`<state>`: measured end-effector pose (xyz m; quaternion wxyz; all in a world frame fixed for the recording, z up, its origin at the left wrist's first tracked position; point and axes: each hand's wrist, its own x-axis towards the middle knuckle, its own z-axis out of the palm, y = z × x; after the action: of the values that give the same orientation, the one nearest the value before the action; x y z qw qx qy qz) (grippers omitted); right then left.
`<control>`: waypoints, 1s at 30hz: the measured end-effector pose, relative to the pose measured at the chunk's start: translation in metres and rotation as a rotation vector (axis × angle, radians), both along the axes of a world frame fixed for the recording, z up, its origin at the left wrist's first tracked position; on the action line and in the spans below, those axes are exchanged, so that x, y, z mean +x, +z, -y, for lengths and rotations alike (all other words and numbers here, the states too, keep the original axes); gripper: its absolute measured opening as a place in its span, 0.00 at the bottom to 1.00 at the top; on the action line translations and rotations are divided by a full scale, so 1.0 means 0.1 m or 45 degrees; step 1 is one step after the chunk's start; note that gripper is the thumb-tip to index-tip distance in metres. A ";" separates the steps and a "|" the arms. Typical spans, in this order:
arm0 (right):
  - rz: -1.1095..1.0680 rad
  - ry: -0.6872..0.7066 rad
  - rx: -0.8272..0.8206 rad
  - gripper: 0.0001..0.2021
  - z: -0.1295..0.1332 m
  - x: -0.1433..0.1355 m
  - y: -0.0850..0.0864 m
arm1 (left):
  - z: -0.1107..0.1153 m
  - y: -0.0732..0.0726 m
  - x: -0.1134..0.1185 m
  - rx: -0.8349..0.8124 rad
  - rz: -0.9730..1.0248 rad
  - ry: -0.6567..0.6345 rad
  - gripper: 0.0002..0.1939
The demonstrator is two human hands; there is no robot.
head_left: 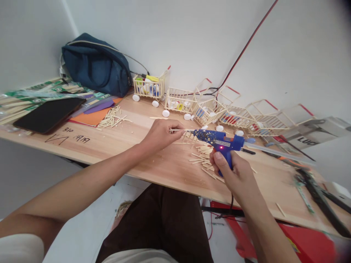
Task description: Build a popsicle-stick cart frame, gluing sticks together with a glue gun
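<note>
My right hand grips a blue glue gun by its handle, with a red light lit on its side and a clear glue stick poking out of the back. Its nozzle points left. My left hand is closed in a pinch on a thin wooden stick, whose end meets or nearly meets the nozzle tip. Below the nozzle, a small piece of joined sticks lies partly hidden on the table. A pile of short sticks is spread under the gun.
Several small stick-built carts with white wheels line the wall. A blue bag, a black tablet-like slab, packaged sticks and another stick pile sit at left. Black-handled tools lie at right.
</note>
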<state>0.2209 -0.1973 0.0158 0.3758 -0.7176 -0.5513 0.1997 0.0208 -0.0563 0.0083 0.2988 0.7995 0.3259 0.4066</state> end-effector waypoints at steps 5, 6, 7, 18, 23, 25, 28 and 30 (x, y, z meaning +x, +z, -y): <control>0.044 -0.009 0.002 0.25 0.00 -0.01 0.01 | 0.00 0.00 0.00 0.006 0.012 0.000 0.07; 0.058 -0.011 -0.003 0.25 0.00 -0.01 0.01 | 0.00 0.00 0.00 0.012 0.013 -0.003 0.07; 0.072 -0.013 -0.004 0.26 0.00 -0.01 0.01 | 0.00 0.00 0.00 0.017 0.015 -0.007 0.07; 0.198 -0.009 0.048 0.27 0.01 -0.04 0.05 | -0.01 -0.01 0.00 0.013 0.008 -0.003 0.07; 0.181 -0.004 0.071 0.26 0.00 -0.04 0.05 | -0.01 -0.03 0.00 0.055 0.023 -0.013 0.06; 0.183 -0.002 0.075 0.26 0.00 -0.04 0.05 | -0.02 -0.03 0.00 0.068 0.032 -0.011 0.06; 0.188 -0.007 0.066 0.26 0.01 -0.03 0.05 | -0.02 -0.03 0.00 0.082 0.040 -0.008 0.06; 0.184 -0.012 0.064 0.26 0.00 -0.03 0.05 | -0.02 -0.02 0.00 0.085 0.039 -0.007 0.06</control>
<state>0.2176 -0.1977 0.0206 0.3537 -0.7230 -0.5786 0.1316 0.0210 -0.0543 0.0058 0.2779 0.8037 0.3053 0.4286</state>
